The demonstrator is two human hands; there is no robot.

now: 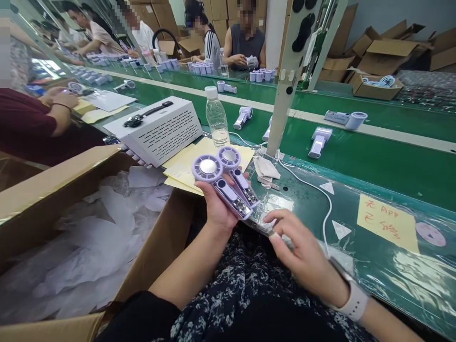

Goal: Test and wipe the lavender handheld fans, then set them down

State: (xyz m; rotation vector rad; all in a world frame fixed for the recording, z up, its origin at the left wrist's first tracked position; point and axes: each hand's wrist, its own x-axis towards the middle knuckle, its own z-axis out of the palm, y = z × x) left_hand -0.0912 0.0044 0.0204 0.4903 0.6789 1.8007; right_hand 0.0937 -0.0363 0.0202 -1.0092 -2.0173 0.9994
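Observation:
Two lavender handheld fans, a front one (223,185) and a rear one (242,178), lie side by side in my left hand (219,209). Their round heads point up and away from me, and circuit boards show in the lower part of their opened handles. My left fingers wrap beneath both fans and are partly hidden. To the right of the handles, my right hand (297,244) hovers by the table's near edge. Its fingers are bent, the thumb stands apart from the forefinger, and nothing shows between them.
At left stands a cardboard box (153,256) with crumpled plastic bags (96,247). A white vented metal case (160,128), a water bottle (216,116) and yellow papers (178,173) sit ahead. A post (285,85) and white cable (309,183) are right of them. Fan parts (320,141) dot the green conveyor.

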